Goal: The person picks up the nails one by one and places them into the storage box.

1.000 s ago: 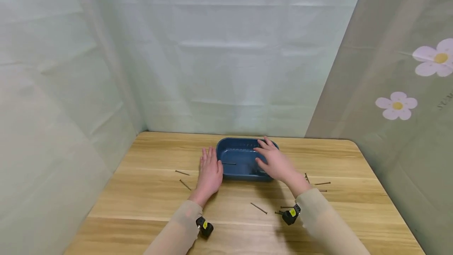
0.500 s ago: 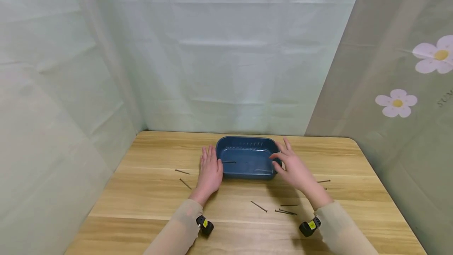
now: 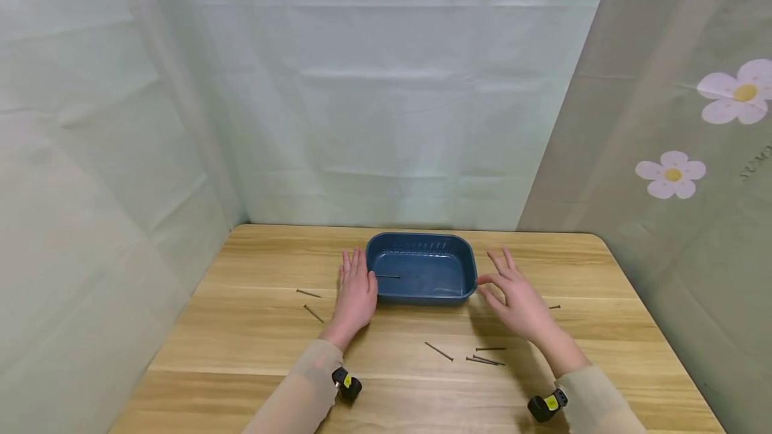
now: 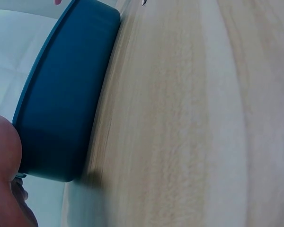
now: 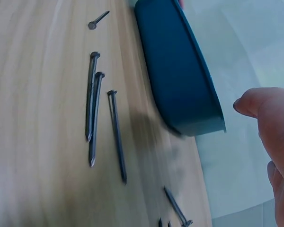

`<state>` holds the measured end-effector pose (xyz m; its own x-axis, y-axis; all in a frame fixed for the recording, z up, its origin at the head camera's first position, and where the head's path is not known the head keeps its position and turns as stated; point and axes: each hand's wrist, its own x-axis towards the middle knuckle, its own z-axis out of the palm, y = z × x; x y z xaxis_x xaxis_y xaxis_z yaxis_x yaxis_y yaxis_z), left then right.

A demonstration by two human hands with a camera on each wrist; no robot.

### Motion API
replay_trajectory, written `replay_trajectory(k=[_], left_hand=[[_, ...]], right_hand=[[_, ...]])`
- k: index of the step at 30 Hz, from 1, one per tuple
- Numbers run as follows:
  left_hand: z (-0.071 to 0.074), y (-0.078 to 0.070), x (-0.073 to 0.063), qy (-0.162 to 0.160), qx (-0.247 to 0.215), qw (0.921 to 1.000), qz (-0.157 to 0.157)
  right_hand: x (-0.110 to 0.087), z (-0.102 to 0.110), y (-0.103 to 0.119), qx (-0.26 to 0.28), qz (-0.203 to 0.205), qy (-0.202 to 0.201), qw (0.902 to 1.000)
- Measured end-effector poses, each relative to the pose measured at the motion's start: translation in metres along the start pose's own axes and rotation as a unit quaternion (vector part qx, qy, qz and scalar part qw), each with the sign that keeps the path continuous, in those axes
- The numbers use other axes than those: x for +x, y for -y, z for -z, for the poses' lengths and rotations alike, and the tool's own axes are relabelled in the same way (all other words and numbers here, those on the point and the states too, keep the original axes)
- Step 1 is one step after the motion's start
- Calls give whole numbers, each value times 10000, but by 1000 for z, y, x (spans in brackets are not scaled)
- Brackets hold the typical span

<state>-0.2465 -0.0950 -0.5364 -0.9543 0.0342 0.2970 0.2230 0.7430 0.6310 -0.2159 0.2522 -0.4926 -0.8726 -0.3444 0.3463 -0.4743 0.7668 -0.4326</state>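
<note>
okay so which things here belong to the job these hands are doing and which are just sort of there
Likely part of the job:
- blue tray, with the left hand against its side
- nail inside it
- loose nails scattered outside it

Apparently just there:
- wooden table underneath
- black wrist cameras
- flower-print cloth behind

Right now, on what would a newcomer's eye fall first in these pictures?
Probably the dark blue tray near the far edge of the wooden table, with a nail inside. The left hand touches its left end; the right hand is beside the other end. In front of it, loose nails lie scattered.
</note>
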Motion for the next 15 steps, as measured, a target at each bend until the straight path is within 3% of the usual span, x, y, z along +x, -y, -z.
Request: replay_trajectory(k=[7,15], left_hand=[[0,1,1,72,106,9999,21],[1,0,1,112,85,9999,41]], right_hand=[[-15,3,-8,-92,-67,59,9999],[-35,2,-17,-157,149,172,9996]])
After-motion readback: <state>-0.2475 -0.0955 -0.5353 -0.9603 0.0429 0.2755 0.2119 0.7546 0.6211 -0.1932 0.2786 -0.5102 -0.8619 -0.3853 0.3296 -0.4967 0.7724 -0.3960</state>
